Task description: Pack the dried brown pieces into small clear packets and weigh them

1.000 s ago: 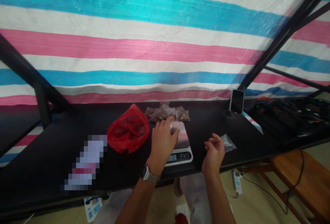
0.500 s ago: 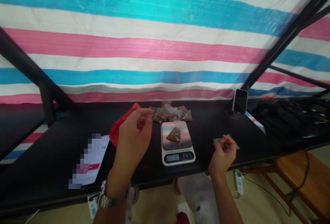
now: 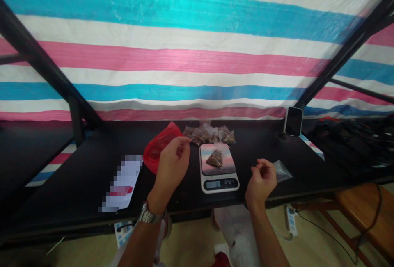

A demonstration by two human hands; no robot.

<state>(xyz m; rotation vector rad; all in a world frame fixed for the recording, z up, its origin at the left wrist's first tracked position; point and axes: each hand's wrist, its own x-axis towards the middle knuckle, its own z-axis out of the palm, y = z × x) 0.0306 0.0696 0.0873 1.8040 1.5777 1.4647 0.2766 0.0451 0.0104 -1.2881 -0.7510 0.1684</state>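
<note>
My left hand (image 3: pixel 171 163), a metal watch on its wrist, hovers over the black table (image 3: pixel 76 168) just left of the scale, thumb and forefinger pinched together by a red plastic bag (image 3: pixel 157 147). What it pinches, if anything, is too small to see. A white digital scale (image 3: pixel 219 171) carries one small clear bag of brown bits (image 3: pixel 214 158) on its pink platform. My right hand (image 3: pixel 261 179) is to the right of the scale with curled fingers, right beside empty clear bags (image 3: pixel 281 171).
Several filled clear bags (image 3: pixel 211 134) lie in a pile behind the scale. A phone on a stand (image 3: pixel 293 121) is at the back right, a paper sheet (image 3: pixel 123 181) at the front left. Black gear (image 3: pixel 351 140) and a wooden bench (image 3: pixel 366 213) are to the right. Black frame bars cross the striped tarp.
My left hand let go of the small bag on the scale and drew back left toward the red bag, fingers pinched. My right hand stayed by the empty clear bags.
</note>
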